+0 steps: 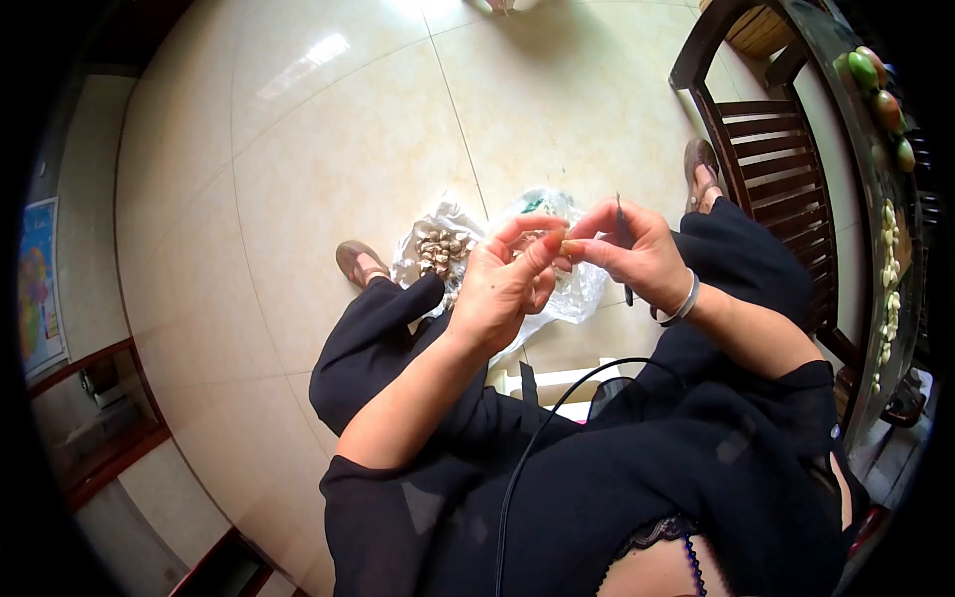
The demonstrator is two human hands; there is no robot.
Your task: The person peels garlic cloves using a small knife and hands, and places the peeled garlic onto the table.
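Note:
My left hand (pixel 505 289) and my right hand (pixel 642 261) meet in front of me, their fingertips pinched around a small yellowish-brown piece (pixel 565 246). Most of that piece is hidden by the fingers. A thin, dark, pointed tool, like a small knife (pixel 624 234), is also held in my right hand, its tip upward. Below the hands on the floor, a crumpled white plastic bag (pixel 403 261) holds several small brownish nut-like lumps (pixel 441 251). Beside it, another thin plastic bag (pixel 582 303) is spread out, partly covered by my hands.
At the right stands a dark wooden chair (pixel 771 154) with a slatted seat. On the dark tabletop (pixel 863 388) beyond it lie green and reddish fruits (pixel 883 107) and a row of small pale pieces (pixel 888 269). A black cable (pixel 527 438) crosses my lap.

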